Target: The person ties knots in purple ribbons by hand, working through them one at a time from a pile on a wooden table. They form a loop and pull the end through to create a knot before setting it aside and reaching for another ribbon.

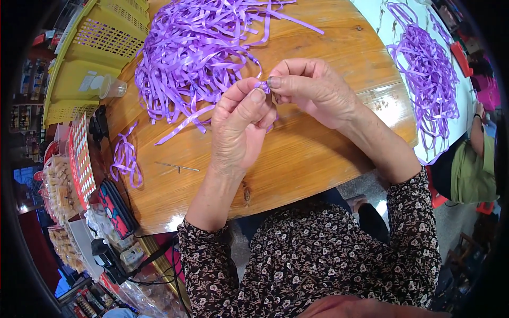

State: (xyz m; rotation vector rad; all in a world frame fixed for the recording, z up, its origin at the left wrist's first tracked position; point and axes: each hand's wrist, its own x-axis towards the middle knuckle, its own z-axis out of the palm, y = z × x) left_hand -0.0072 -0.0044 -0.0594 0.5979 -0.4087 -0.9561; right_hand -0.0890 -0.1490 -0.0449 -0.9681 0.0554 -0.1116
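Note:
Both my hands meet over the wooden table, fingertips close together. Between thumb and forefinger, my left hand (241, 119) pinches a small folded or knotted bit of purple ribbon (261, 85). My right hand (313, 90) grips the same bit from the other side, its thumb pressed to the forefinger. The exact shape of the fold is partly hidden by my fingers. Just beyond my hands spreads a large tangled heap of purple ribbons (193, 58). One loose ribbon end (183, 127) runs out of it, left of my left hand.
A thin metal tool (177, 167) and a small ribbon bundle (126, 159) lie on the wooden table (297, 164). Yellow baskets (101, 40) and a clear cup (112, 86) stand left. A patterned pouch (117, 209) sits at the table's edge. More ribbons (427, 79) hang right, near another person (474, 169).

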